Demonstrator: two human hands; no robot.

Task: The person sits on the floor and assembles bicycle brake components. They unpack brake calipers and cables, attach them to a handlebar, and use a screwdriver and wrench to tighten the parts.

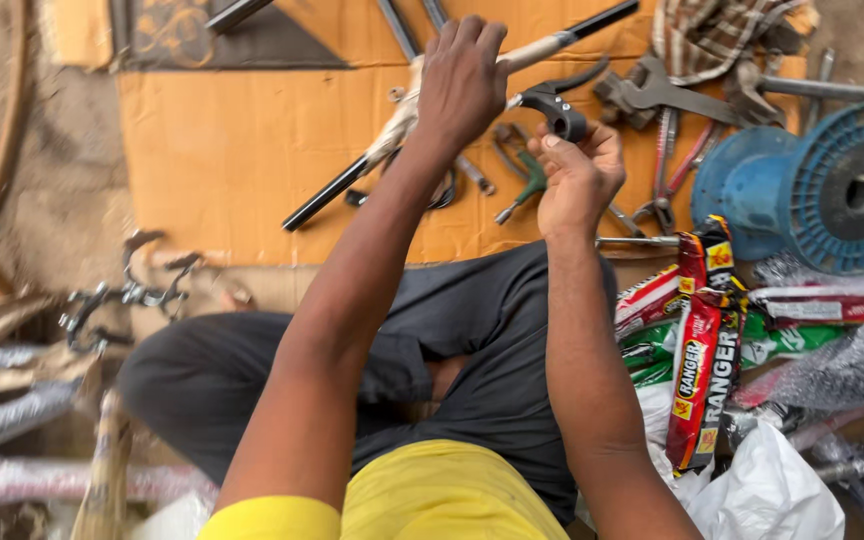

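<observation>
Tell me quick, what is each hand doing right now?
Left hand: closed around a long black-and-pale metal bar.
Right hand: fingers pinching a black curved lever clamp fitted on that bar.

head view, steeply downward, close above lap

The left hand (462,80) wraps around a long bar (432,110) that is black at the ends and pale in the middle. The right hand (577,175) pinches a black brake lever (557,108) clamped on that bar. Both are above an orange cardboard sheet (222,150) with pliers (520,170) and wrenches (662,95). A blue spool (812,190) sits to the right.
</observation>
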